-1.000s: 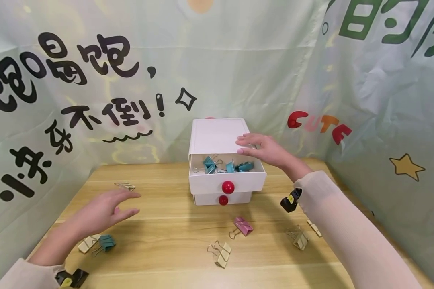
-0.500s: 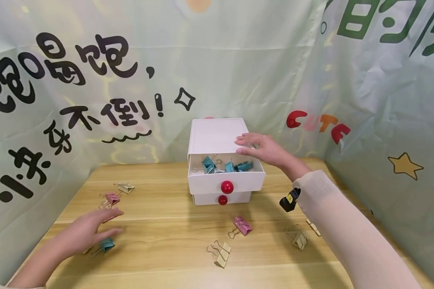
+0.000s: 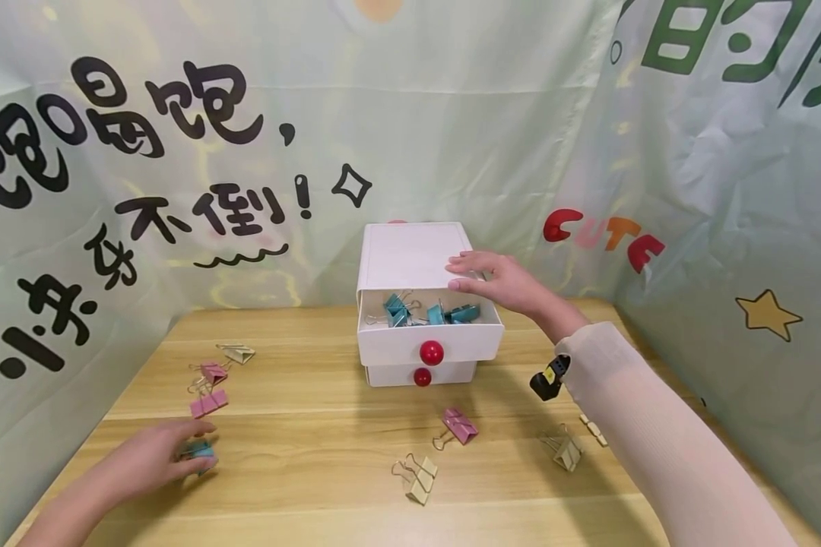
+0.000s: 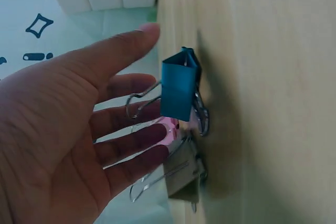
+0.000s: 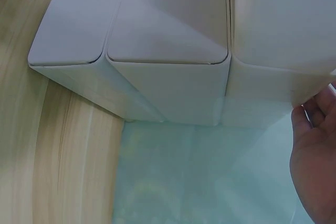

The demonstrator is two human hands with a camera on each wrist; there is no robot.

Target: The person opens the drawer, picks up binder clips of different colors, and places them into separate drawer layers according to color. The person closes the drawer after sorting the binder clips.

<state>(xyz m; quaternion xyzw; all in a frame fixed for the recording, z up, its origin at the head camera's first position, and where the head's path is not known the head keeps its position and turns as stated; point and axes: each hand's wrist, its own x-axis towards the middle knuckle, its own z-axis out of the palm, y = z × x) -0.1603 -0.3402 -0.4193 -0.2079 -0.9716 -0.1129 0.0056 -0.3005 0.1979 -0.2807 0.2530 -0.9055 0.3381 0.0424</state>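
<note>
My left hand (image 3: 140, 467) is low at the table's left side, around a teal binder clip (image 4: 177, 90). In the left wrist view its thumb and fingers are spread about this clip without pinching it. A cream binder clip (image 4: 181, 177) lies beside the teal one, near the fingertips, with a bit of pink clip (image 4: 169, 128) behind. My right hand (image 3: 496, 281) rests on the right top edge of a white drawer box (image 3: 410, 254), fingers fairly straight. The box's upper drawer (image 3: 393, 346) is pulled out and holds several teal binder clips (image 3: 397, 310).
Pink clips (image 3: 208, 403) and a cream clip (image 3: 236, 353) lie farther back on the left. In front of the box are a pink clip (image 3: 460, 427) and a cream clip (image 3: 420, 480). More cream clips (image 3: 568, 454) lie at the right. A printed curtain (image 3: 451, 137) stands behind.
My left hand has moved down and left to the teal clip, uncovering the pink clips behind it. The right hand stays on the box.
</note>
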